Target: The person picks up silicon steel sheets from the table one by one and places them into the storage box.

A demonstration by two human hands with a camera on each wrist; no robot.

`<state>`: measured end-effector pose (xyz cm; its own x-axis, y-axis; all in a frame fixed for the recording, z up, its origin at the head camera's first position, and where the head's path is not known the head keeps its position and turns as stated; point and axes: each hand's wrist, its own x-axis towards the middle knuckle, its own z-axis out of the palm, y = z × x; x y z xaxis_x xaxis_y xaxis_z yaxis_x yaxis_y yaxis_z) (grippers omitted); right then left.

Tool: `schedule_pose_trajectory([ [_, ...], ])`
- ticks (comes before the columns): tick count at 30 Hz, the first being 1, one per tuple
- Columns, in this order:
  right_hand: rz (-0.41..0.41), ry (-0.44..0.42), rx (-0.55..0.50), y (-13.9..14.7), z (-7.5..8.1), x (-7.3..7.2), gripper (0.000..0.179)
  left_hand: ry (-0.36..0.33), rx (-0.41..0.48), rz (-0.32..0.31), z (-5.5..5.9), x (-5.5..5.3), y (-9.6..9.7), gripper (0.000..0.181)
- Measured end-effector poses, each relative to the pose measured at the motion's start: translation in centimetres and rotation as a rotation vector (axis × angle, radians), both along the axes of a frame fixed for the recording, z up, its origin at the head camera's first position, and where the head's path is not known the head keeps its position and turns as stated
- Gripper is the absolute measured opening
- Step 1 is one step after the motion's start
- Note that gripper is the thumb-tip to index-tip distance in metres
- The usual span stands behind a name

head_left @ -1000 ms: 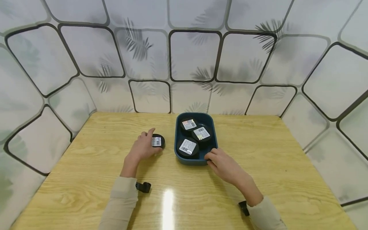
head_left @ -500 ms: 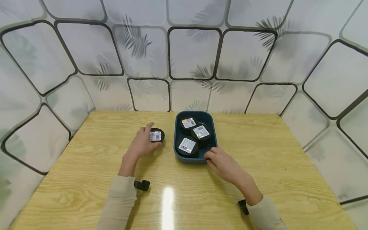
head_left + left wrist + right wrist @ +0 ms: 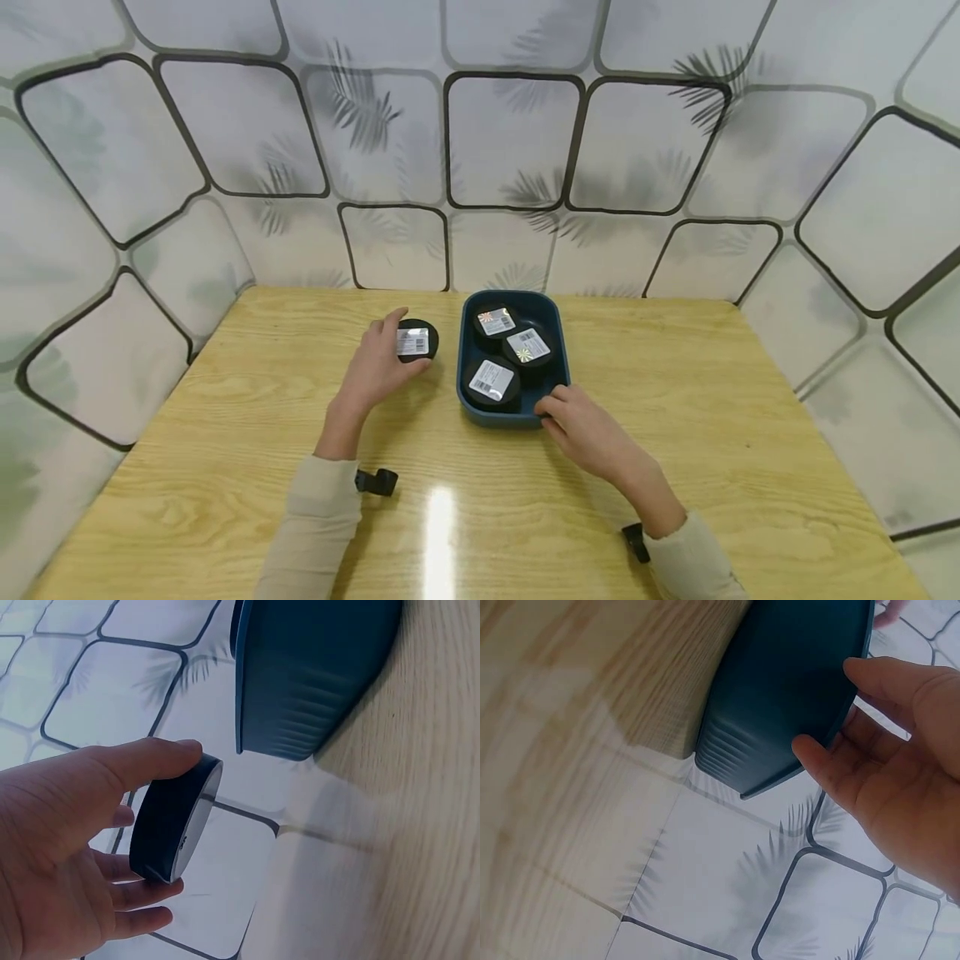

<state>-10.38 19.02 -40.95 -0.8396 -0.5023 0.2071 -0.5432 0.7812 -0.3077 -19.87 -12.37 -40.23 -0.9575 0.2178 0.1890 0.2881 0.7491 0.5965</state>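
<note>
My left hand [image 3: 377, 364] grips a flat round black container [image 3: 417, 340] by its sides, with thumb and fingers on opposite edges. A silver-white barcode label lies on its top. In the left wrist view the black container [image 3: 176, 817] is held off the table, showing a pale underside. To its right stands a dark blue rectangular bin [image 3: 498, 422]. My right hand [image 3: 588, 433] pinches the bin's near right rim; in the right wrist view thumb and fingers hold the bin wall [image 3: 780, 697]. Three similar black labelled containers [image 3: 492, 382] lie inside the bin.
The wooden table [image 3: 675, 367] reaches back to a pale patterned wall covering [image 3: 510, 142] that also runs along both sides. A small black wrist camera [image 3: 377, 482] sits at the left cuff, another camera [image 3: 636, 542] at the right.
My left hand has moved the round black container away from me, rising off the table and slightly toward the bin. My right hand and the bin have stayed put.
</note>
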Motion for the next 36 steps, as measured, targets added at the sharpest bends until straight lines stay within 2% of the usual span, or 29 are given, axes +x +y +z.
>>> schedule_pose_trajectory([
  [8,-0.007,0.027,-0.024,0.8,0.4,-0.6,0.008,0.047,0.062,-0.021,1.0,-1.6,2.6,0.086],
  [12,-0.005,0.022,-0.025,1.1,0.5,-0.7,0.006,0.041,0.073,-0.044,1.0,-2.7,4.0,0.086],
  [19,-0.007,-0.036,-0.023,1.6,0.2,-0.6,0.005,0.023,0.045,-0.075,0.5,-4.2,6.5,0.083],
  [26,-0.002,-0.059,-0.022,1.5,0.0,-0.5,0.006,0.059,0.035,-0.181,-0.2,-5.3,8.4,0.078],
  [36,0.019,-0.072,-0.019,1.3,0.1,-0.2,0.007,0.084,-0.020,-0.282,-1.2,-6.9,10.4,0.076],
])
